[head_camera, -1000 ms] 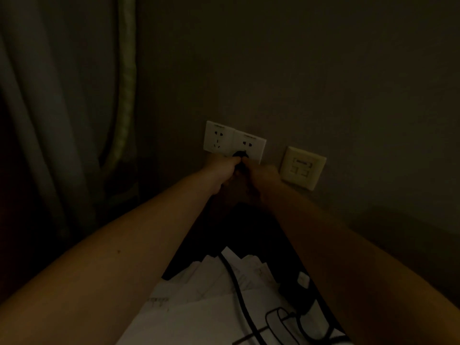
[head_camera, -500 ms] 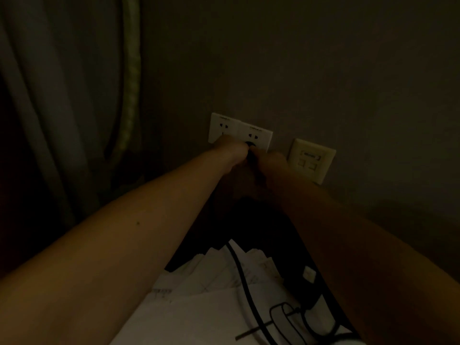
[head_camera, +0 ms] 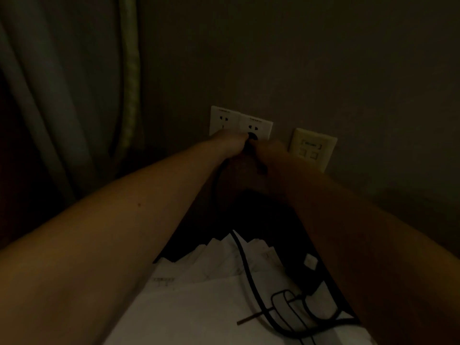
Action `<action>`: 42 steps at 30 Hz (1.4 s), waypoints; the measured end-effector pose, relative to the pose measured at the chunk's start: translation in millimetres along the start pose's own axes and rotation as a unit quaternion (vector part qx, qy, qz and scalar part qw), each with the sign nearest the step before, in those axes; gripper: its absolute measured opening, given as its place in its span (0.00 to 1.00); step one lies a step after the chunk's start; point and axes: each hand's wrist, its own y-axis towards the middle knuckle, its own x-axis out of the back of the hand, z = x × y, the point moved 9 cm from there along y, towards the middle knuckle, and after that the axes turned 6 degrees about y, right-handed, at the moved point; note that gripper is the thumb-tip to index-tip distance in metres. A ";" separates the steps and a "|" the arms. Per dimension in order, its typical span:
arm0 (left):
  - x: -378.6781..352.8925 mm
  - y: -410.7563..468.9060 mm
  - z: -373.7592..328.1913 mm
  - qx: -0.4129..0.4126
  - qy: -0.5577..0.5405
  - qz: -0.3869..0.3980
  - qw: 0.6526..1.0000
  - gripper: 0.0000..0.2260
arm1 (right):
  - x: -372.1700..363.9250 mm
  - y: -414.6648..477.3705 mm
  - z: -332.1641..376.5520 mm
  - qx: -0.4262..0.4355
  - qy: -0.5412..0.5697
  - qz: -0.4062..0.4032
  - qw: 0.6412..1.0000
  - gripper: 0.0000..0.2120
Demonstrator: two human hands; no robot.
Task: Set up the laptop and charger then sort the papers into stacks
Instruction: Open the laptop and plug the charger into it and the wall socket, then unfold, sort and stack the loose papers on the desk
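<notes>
Dim indoor room, home or hotel type: curtain [head_camera: 62,95], wall sockets [head_camera: 240,124], data wall plate [head_camera: 312,149], papers [head_camera: 199,295] on dark worktop [head_camera: 261,220].

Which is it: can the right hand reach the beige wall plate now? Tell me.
Probably yes: the right hand is at the plug, right beside the plate, with nothing between them.

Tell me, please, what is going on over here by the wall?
A person is plugging something in at the white wall socket. The left hand pinches the black plug there, with the right hand close beside it; its grip is too dim to judge. The black cable trails down over the papers, which lie in a loose unsorted pile.
</notes>
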 end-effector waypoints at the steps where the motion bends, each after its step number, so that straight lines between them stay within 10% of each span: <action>1: 3.9 -5.9 2.1 -0.012 0.015 -0.013 1.000 0.18 | 4.3 -6.1 -0.7 -0.019 0.027 -0.006 0.999 0.15; 14: 16.3 -219.3 29.1 -0.313 0.149 -0.113 0.931 0.16 | 63.7 -193.6 -12.5 0.089 -0.047 -0.026 0.995 0.09; 19: -35.1 -284.6 41.5 -0.336 0.246 0.024 0.909 0.20 | 74.3 -267.8 -41.5 0.161 -0.145 -0.010 0.976 0.07; 25: -78.6 -302.6 51.3 -0.355 0.316 0.078 0.876 0.12 | 66.2 -295.0 -96.9 0.211 -0.444 0.065 0.868 0.14; 42: -122.0 -242.0 30.2 -0.347 0.240 0.054 0.905 0.10 | 85.8 -242.8 -137.1 0.186 -0.442 -0.022 0.877 0.15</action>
